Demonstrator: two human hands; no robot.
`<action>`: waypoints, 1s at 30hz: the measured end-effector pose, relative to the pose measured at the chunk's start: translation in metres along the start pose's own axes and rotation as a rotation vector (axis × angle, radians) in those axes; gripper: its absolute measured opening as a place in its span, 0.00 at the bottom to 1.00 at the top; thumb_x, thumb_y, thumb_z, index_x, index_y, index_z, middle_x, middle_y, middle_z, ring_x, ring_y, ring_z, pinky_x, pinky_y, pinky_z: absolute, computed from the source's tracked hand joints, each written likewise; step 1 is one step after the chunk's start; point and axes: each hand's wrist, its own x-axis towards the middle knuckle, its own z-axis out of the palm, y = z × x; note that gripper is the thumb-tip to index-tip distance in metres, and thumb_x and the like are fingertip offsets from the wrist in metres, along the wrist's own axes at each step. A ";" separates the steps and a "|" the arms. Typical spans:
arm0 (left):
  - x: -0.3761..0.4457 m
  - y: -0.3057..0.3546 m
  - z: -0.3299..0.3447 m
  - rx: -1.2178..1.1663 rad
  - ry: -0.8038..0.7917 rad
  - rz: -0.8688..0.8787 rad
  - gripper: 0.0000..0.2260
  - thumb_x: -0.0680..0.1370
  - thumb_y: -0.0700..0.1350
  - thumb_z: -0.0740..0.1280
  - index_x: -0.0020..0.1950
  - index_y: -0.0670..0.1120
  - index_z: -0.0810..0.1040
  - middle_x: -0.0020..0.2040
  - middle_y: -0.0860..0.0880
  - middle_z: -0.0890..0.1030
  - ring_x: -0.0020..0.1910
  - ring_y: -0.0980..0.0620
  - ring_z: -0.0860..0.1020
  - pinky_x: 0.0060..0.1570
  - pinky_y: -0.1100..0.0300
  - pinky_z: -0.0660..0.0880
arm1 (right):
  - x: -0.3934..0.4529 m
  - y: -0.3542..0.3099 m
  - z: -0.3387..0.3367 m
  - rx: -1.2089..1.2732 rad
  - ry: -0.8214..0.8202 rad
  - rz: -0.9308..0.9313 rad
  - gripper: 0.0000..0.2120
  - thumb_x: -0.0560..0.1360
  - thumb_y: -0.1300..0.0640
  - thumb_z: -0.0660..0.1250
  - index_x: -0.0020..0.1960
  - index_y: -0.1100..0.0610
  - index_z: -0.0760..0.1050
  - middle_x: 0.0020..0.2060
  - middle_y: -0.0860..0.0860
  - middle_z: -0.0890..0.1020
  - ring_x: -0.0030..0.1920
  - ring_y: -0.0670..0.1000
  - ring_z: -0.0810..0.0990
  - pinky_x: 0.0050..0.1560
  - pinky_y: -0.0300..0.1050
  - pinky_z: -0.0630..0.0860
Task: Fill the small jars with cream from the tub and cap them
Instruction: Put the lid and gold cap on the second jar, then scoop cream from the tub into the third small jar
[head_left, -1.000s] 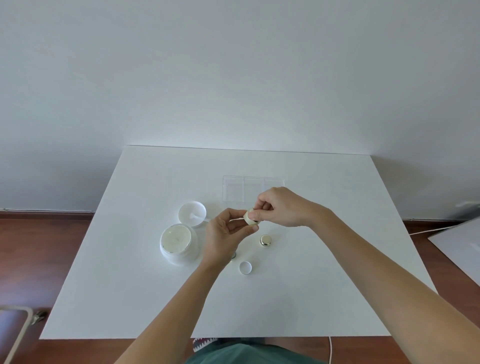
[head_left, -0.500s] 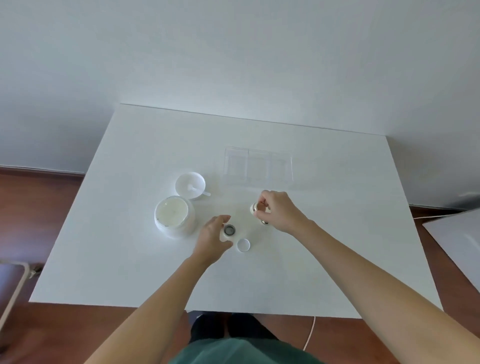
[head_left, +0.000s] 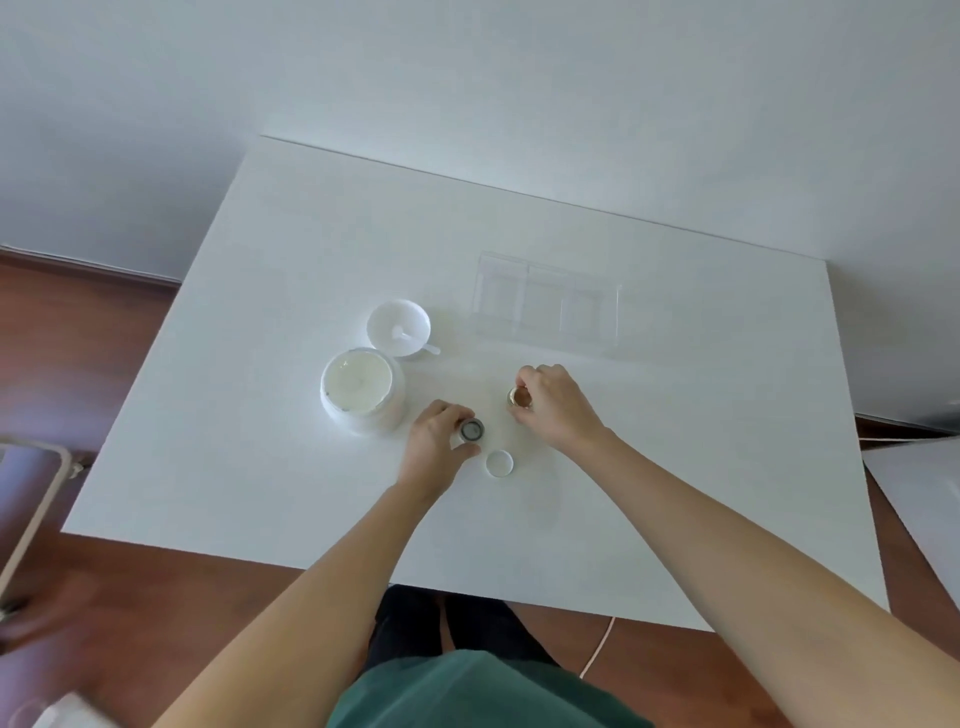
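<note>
- The person is working at a white table (head_left: 675, 467), with both hands down among the small jars; the step in hand looks like capping or setting down jars, between one fill and the next.
- The left hand (head_left: 434, 441) is curling its fingers and thumb around a small dark-rimmed jar (head_left: 471, 430) that is sitting on the table just right of the tub.
- The right hand (head_left: 550, 405) is pinching a small gold-toned jar (head_left: 519, 398) from above with bent fingers; whether it is turning a cap or only holding the jar cannot be told.
- A small white cap (head_left: 500, 463) is lying loose on the table, just in front of and between the two hands, touching neither.
- The tub (head_left: 362, 396) of cream is standing open to the left of the left hand, near it but apart.
- The tub's lid (head_left: 398, 327) is lying upturned behind the tub, with a little white spoon (head_left: 410, 340) resting in it, handle poking over the right edge.
- Judging from this, the next move is calling for either fetching the loose cap or reaching for the spoon to scoop more cream.
- A clear plastic tray (head_left: 545, 306) with compartments is sitting farther back, well apart from the hands.
- Nothing is lying between the hands and the cap; to reach the spoon, the left hand would be passing over the open tub, which could smear cream.
</note>
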 end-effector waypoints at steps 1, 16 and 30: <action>-0.001 0.000 -0.001 -0.001 0.005 0.001 0.17 0.67 0.33 0.78 0.55 0.38 0.81 0.51 0.44 0.78 0.44 0.50 0.74 0.44 0.72 0.67 | 0.000 0.000 0.001 -0.002 0.002 0.000 0.10 0.76 0.57 0.65 0.53 0.62 0.73 0.47 0.57 0.79 0.51 0.57 0.72 0.48 0.54 0.76; -0.036 0.039 -0.049 -0.315 0.053 -0.145 0.13 0.69 0.40 0.77 0.50 0.49 0.79 0.39 0.53 0.82 0.32 0.61 0.78 0.35 0.70 0.73 | 0.017 -0.024 -0.016 0.202 0.113 -0.038 0.11 0.76 0.58 0.66 0.55 0.63 0.76 0.49 0.58 0.80 0.51 0.57 0.78 0.50 0.47 0.75; -0.071 0.029 -0.141 -0.453 0.340 -0.239 0.13 0.69 0.41 0.78 0.49 0.53 0.80 0.33 0.53 0.82 0.30 0.57 0.76 0.31 0.65 0.72 | 0.072 -0.092 0.009 0.525 -0.014 0.266 0.21 0.70 0.56 0.74 0.31 0.57 0.62 0.32 0.54 0.68 0.35 0.53 0.67 0.36 0.45 0.64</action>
